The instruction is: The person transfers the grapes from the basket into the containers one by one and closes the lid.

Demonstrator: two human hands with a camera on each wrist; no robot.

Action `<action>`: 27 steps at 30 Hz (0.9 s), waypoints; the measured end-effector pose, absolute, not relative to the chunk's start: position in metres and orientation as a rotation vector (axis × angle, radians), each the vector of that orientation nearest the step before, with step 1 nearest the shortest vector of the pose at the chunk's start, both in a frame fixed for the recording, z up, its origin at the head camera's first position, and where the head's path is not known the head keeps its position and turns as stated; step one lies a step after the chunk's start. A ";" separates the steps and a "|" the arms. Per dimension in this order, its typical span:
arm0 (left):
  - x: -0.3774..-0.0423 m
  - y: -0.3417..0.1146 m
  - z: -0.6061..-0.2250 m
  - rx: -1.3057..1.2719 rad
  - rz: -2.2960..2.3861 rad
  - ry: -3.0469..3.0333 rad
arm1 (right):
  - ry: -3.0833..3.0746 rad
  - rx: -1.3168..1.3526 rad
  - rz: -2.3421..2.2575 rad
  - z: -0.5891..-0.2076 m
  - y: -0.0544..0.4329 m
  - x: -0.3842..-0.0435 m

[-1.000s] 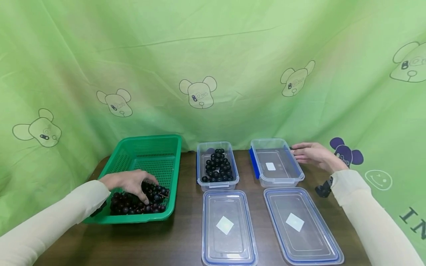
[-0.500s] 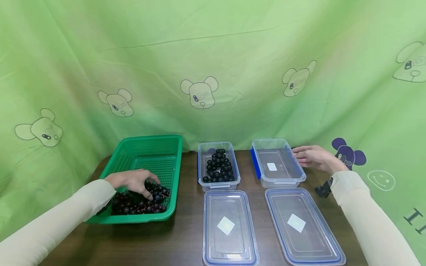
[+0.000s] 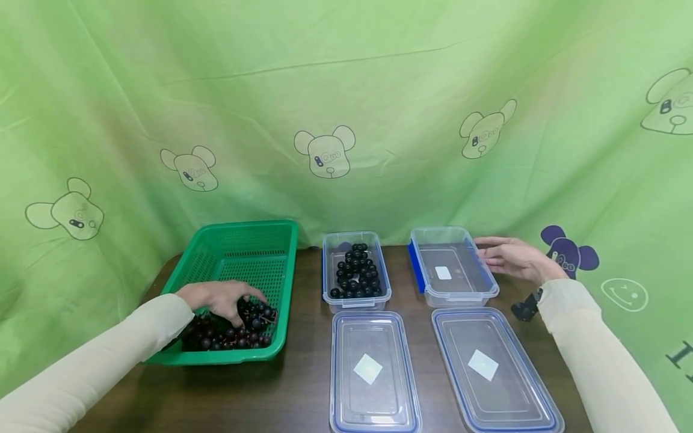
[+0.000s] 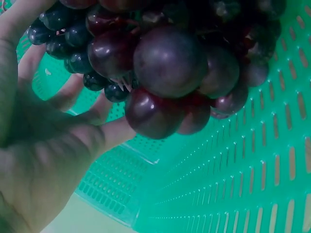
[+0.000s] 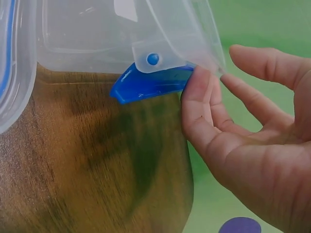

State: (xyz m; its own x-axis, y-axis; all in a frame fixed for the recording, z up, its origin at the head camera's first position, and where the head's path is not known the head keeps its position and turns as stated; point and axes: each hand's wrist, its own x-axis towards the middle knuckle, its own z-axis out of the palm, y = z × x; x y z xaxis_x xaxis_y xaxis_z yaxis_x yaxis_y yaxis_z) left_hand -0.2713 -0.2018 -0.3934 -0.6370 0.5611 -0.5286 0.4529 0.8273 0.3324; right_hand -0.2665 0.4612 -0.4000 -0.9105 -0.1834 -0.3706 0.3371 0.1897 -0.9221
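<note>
My left hand (image 3: pixel 219 299) reaches into a green plastic basket (image 3: pixel 289 282), its thumb and fingers curved around a bunch of dark grapes (image 3: pixel 254 319). Seen from the left wrist, fingers (image 4: pixel 68 94) pass behind the purple-black grapes (image 4: pixel 170 60), which partly hide them. At the far right, my right hand (image 3: pixel 514 258) has its fingers against the right side of a clear plastic container (image 3: pixel 452 255). From the right wrist, fingertips of the right hand (image 5: pixel 252 126) touch the end of the container's hanging blue latch (image 5: pixel 150 83).
A second clear container (image 3: pixel 383 273) with loose dark grapes (image 3: pixel 354 279) stands mid-table. Two clear lids, a left lid (image 3: pixel 373 397) and a right lid (image 3: pixel 511 394), lie in front of the containers on the brown wooden table (image 3: pixel 303 385). A green printed curtain (image 3: pixel 346 78) hangs behind.
The left hand has shifted slightly to the right over the grapes, its index finger reaching a little farther. The right hand stays at the container's side.
</note>
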 end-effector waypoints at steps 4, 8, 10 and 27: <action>-0.271 -0.200 -0.393 0.730 0.223 2.369 | 2.092 0.144 -1.765 -0.402 0.460 -0.268; -0.270 -0.200 -0.393 0.735 0.222 2.368 | 2.112 0.146 -1.749 -0.405 0.460 -0.269; -0.270 -0.200 -0.393 0.727 0.224 2.369 | 2.115 0.143 -1.748 -0.405 0.461 -0.270; -0.275 -0.205 -0.395 0.764 0.265 2.364 | 2.178 0.129 -1.715 -0.403 0.456 -0.271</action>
